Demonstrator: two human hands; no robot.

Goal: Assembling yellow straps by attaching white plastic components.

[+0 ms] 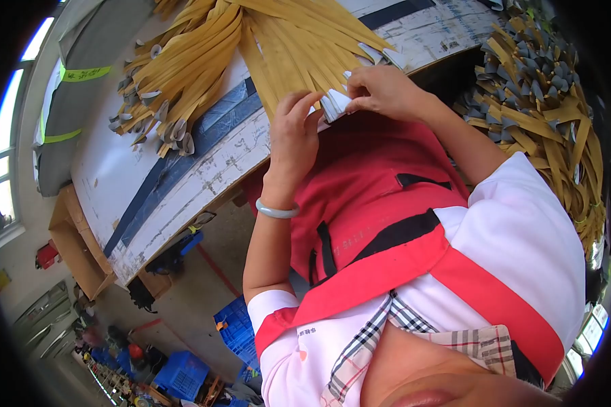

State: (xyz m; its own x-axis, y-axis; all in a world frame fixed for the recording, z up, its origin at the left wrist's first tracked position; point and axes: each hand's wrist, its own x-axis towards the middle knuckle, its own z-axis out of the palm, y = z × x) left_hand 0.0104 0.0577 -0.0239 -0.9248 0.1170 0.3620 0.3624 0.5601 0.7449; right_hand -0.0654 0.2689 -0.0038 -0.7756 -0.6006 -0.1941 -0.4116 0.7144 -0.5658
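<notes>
A fan of long yellow-tan straps (299,47) lies across the table, its ends hanging toward me at the near edge. White and grey tips (334,105) finish the straps there, packed side by side between my hands. My left hand (295,132), with a pale bangle at the wrist, has bent fingers closed at the left side of these tips. From the right, my right hand (385,93) pinches a white tip between thumb and forefinger. More white tips (380,55) show beyond its knuckles. The exact hold of the left fingertips is partly hidden.
Another bunch of yellow straps (183,74) with grey curled ends lies on the white, worn table (204,163). A big heap of grey-tipped straps (536,102) hangs at the right. Below the table's left are a cardboard box (81,237) and blue crates (182,374).
</notes>
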